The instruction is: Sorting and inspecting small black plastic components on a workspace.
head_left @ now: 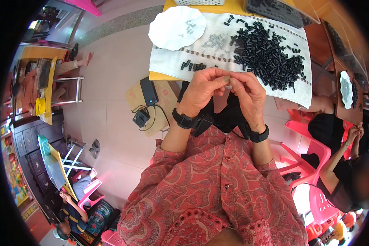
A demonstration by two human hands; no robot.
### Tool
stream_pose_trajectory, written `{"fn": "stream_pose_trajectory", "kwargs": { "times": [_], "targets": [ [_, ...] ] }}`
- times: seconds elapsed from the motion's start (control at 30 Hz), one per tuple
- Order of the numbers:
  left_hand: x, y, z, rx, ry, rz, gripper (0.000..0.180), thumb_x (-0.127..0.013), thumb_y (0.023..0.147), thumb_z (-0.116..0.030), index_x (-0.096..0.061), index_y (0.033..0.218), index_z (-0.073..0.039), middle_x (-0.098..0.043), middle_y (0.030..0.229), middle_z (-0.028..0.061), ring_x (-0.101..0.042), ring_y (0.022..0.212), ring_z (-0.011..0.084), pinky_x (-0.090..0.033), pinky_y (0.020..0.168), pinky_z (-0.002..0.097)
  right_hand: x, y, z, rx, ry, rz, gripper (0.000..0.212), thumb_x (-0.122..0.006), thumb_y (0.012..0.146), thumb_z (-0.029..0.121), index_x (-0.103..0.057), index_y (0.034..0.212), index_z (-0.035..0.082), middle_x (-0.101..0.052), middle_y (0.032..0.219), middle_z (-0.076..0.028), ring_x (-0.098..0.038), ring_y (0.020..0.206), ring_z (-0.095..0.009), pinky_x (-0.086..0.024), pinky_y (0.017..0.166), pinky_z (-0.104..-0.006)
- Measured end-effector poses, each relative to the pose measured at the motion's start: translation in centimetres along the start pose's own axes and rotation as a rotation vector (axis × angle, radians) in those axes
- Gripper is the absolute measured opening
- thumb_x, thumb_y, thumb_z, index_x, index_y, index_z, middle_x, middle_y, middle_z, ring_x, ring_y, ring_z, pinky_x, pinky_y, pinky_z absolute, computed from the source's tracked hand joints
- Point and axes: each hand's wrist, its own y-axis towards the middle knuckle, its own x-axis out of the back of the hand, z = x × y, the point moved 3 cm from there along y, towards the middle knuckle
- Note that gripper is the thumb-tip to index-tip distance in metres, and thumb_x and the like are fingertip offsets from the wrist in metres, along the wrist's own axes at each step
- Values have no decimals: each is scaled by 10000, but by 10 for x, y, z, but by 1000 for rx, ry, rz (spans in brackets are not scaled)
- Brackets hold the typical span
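My left hand and my right hand meet at the fingertips just in front of the table's near edge. Both are closed in a pinch, and what lies between the fingertips is too small to make out. Beyond them a white cloth covers the table. A big heap of small black plastic pieces spreads over its right part. A short row of black pieces lies just past my left hand. Small clear pieces are scattered mid-cloth, and a few more sit on a white wavy-edged plate at the left.
A dark clear-sided box and a white basket stand at the table's far side. On the floor, a power bank and a small cabled device rest on cardboard. At right, another person sits on a pink chair.
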Motion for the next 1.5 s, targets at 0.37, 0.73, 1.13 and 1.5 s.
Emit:
{"fn": "stream_pose_trajectory", "kwargs": {
  "times": [0.37,0.73,1.13,1.5],
  "targets": [
    [1,-13,10,1,-126,-1,188,-662,923,-83,-654,1069,35,-664,872,45,-611,710,86,-512,657,197,-1,-9,-5,-192,125,76,80,-633,928,33,-646,999,-1,-641,825,-1,-576,712,-53,-460,656,-201],
    [-5,-14,8,-104,152,-102,177,-631,952,-138,-649,1043,13,-665,879,24,-600,717,59,-501,636,185,-1,-9,-7,-218,120,74,98,-611,950,55,-626,1019,-14,-666,829,-15,-600,745,-54,-484,680,-199],
    [-10,-6,17,-28,64,-60,188,-606,968,-155,-638,1054,9,-651,871,26,-588,736,72,-504,645,212,5,-9,-14,-277,227,27,107,-634,942,67,-628,1013,-13,-681,842,-25,-601,738,-54,-492,676,-197],
    [-13,4,22,38,128,-128,210,-608,969,-176,-649,1050,13,-666,881,36,-598,720,69,-519,618,201,11,-11,-25,-280,106,-36,89,-627,939,53,-639,999,-13,-677,812,-12,-591,692,-47,-488,637,-193]
  ]
}}
